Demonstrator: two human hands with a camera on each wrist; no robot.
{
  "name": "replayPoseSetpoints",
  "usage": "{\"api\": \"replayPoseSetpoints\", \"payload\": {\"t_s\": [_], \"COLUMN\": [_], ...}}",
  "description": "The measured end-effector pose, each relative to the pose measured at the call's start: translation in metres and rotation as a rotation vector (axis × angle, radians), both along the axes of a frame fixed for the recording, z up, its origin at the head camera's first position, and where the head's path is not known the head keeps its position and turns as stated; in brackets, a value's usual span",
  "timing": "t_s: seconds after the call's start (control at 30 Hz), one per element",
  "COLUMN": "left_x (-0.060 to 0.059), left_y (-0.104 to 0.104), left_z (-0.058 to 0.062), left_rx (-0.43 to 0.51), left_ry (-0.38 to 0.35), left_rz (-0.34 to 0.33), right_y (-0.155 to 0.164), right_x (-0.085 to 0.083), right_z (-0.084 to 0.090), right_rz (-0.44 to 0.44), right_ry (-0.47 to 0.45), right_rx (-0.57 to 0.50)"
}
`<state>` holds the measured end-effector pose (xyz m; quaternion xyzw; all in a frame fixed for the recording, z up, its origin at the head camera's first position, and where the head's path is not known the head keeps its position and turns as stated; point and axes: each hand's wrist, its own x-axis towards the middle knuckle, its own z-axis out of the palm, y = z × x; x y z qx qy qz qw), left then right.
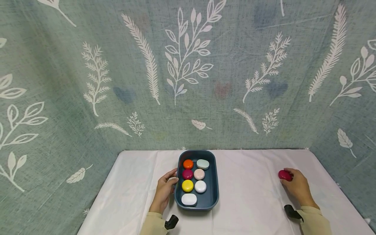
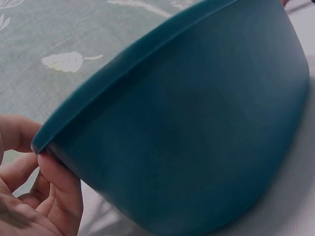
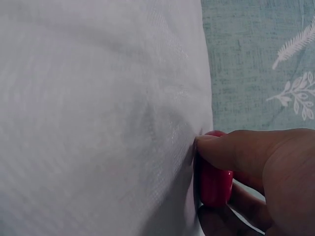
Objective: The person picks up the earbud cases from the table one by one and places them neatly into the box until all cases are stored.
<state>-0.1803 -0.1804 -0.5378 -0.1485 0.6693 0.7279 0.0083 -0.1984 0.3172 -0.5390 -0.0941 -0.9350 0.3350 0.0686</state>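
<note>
Pinching a small red case (image 1: 285, 175) between thumb and fingers, the right hand (image 1: 297, 186) rests on the white cloth of the desk (image 1: 249, 202) close to the desk's right edge, about midway between its front and back; the right wrist view shows the thumb (image 3: 231, 150) laid over the top of the glossy red case (image 3: 214, 182) with other fingers curled under it, the case low against the cloth. Well apart from it, toward the middle of the desk and nearer the back edge, stands a dark teal tray (image 1: 213, 182) with rounded corners. The left hand (image 1: 165, 189) grips the tray's left rim, fingers curled at the lip; in the left wrist view a fingertip (image 2: 56, 169) presses right under the rim of the tray (image 2: 197, 137) on its outer wall. Inside the tray lie seven small rounded cases in two rows running front to back: an orange case (image 1: 188, 164), a magenta case (image 1: 187, 174), a yellow case (image 1: 187, 185) and a white oblong case (image 1: 189, 199) along the left side, and a pale green case (image 1: 202, 164), a pale pink case (image 1: 199, 174) and a white round case (image 1: 200, 186) along the right. Behind the desk and on both sides hangs a grey-green cloth (image 1: 188, 75) printed with white leaves and fronds.
</note>
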Motion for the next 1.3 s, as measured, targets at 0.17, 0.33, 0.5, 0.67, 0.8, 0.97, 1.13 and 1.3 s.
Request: {"api": "replayPoseSetpoints", "payload": {"t_s": [0.17, 0.33, 0.5, 0.67, 0.8, 0.97, 1.13, 1.3], "left_x": [0.001, 0.002, 0.002, 0.001, 0.002, 0.002, 0.001, 0.000], "left_y": [0.000, 0.001, 0.001, 0.000, 0.000, -0.001, -0.001, -0.001], "left_z": [0.000, 0.001, 0.001, 0.000, 0.000, 0.001, 0.002, 0.003], "left_rx": [0.001, -0.004, -0.015, -0.012, -0.009, -0.005, -0.001, -0.007], "left_ry": [-0.006, -0.008, -0.019, -0.018, -0.015, -0.015, -0.021, -0.021], "left_rz": [-0.003, -0.005, -0.002, -0.001, -0.005, -0.008, -0.011, -0.015], "right_y": [-0.004, -0.009, -0.018, -0.033, -0.045, -0.056, -0.069, -0.079], "right_x": [0.002, 0.004, 0.004, 0.002, 0.002, -0.001, -0.005, -0.007], "right_z": [0.000, -0.002, -0.001, 0.003, 0.007, 0.010, 0.012, 0.011], "right_rz": [-0.004, 0.025, 0.059, 0.088, 0.129, 0.199, 0.234, 0.259], "right_ry": [-0.016, 0.018, 0.019, 0.015, 0.047, 0.107, 0.119, 0.146], "right_rx": [-0.017, -0.032, -0.043, -0.053, -0.051, -0.052, -0.057, -0.067]}}
